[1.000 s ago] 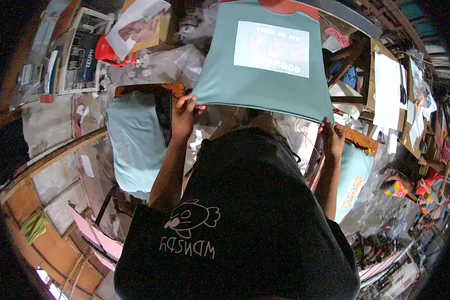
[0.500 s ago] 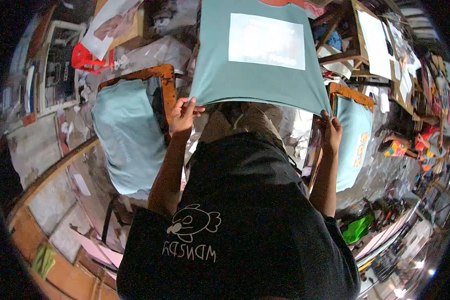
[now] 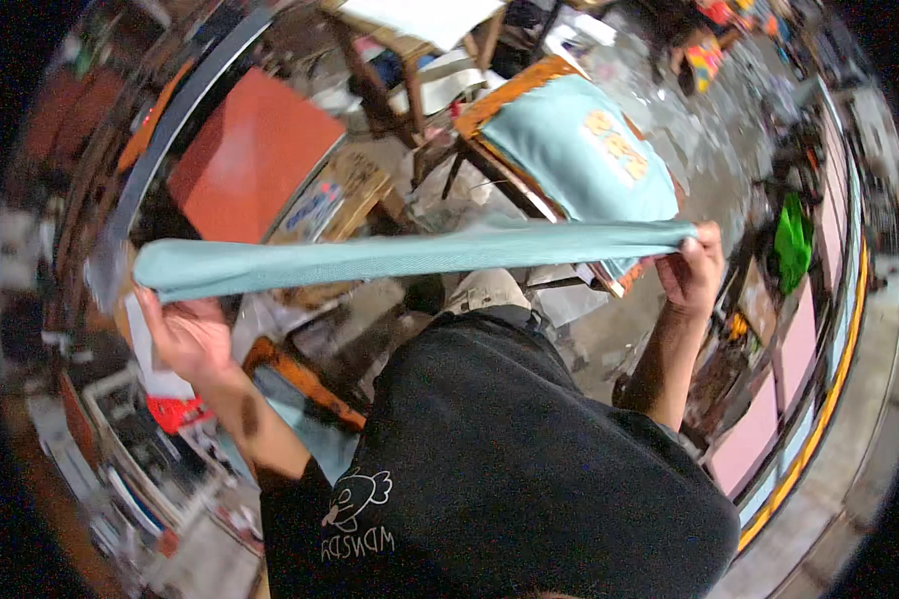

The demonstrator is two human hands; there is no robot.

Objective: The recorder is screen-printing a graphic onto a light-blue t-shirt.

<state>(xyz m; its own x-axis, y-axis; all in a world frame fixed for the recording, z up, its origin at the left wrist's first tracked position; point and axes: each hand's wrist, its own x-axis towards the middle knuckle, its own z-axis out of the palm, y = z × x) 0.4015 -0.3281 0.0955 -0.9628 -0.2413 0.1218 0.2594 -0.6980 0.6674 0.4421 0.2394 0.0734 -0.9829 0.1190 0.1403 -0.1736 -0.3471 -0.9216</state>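
Observation:
A light teal T-shirt is stretched edge-on in a long narrow band across the view, between my two hands. At its right end my right hand is closed, the cloth pinched between thumb and fingers. My left hand has the left end, its palm partly showing and some fingers hidden behind the cloth. Beyond the shirt, at the upper left, is a flat red-brown board, bare on top. The shirt's print is not visible from this angle.
Ahead to the right, a stack of teal printed shirts lies on a wooden-edged stand. Another teal pile sits low by my left arm. A table with white sheets is at the top. A green bag lies far right.
The teal shirt has come off the red-brown board and is now held up edge-on between my hands. My view has turned to the right, and my hands are farther apart.

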